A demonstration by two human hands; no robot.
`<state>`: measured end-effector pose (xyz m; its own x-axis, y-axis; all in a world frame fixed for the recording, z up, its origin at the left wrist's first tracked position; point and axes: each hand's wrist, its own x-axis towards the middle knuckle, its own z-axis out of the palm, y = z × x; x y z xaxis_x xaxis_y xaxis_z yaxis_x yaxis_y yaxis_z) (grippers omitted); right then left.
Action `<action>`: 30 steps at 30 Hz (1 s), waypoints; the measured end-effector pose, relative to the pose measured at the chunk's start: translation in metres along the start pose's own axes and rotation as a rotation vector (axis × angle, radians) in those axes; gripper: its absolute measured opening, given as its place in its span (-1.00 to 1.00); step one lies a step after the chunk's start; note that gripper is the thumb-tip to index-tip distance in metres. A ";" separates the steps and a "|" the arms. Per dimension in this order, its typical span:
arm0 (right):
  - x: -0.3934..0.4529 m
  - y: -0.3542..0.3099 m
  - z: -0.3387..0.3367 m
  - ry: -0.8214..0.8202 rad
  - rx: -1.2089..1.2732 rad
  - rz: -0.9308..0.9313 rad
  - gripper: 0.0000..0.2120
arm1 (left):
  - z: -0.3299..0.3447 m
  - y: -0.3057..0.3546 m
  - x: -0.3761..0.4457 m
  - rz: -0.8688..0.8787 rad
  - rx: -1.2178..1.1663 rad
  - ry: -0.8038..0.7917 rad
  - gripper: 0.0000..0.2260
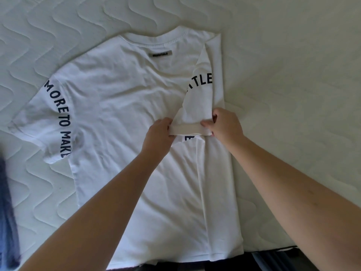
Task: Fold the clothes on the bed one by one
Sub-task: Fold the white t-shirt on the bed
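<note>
While my left hand and right hand grip the white T-shirt's folded-in sleeve mid-frame on the bed, its left-frame sleeve awaits folding.

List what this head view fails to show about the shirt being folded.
- Head view: the folded right sleeve covers part of its print; only "TLE" reads.
- White printed T-shirt: hem cut off by the bottom edge.
- Grey neck label: text blurred.
- Blue garment: cut off by the left edge.
</note>
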<state>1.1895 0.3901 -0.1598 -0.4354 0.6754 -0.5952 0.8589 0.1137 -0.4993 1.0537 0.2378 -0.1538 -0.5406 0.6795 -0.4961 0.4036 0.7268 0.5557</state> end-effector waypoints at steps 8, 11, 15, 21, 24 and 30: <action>-0.004 0.013 -0.011 -0.123 -0.171 0.076 -0.66 | -0.005 0.002 0.006 -0.204 0.119 -0.109 -0.75; -0.007 0.015 -0.009 -0.240 -0.001 0.125 -0.70 | -0.005 0.013 0.022 -0.137 -0.063 -0.005 -0.71; -0.010 0.017 -0.002 -0.163 0.076 0.121 -0.70 | 0.002 0.027 0.045 -0.111 -0.027 -0.031 -0.65; -0.012 0.024 -0.004 -0.111 0.050 0.136 -0.65 | 0.001 0.024 0.052 -0.252 -0.157 -0.015 -0.90; -0.014 0.023 -0.004 -0.129 -0.071 0.135 -0.60 | -0.002 0.022 0.049 -0.194 0.057 0.006 -0.81; -0.018 0.022 -0.012 0.290 -0.247 -0.238 -0.76 | 0.001 0.039 0.051 0.303 0.251 0.298 -0.71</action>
<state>1.2199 0.3894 -0.1524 -0.5655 0.7816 -0.2635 0.7979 0.4375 -0.4146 1.0422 0.3014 -0.1578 -0.5441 0.8326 -0.1039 0.7212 0.5273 0.4492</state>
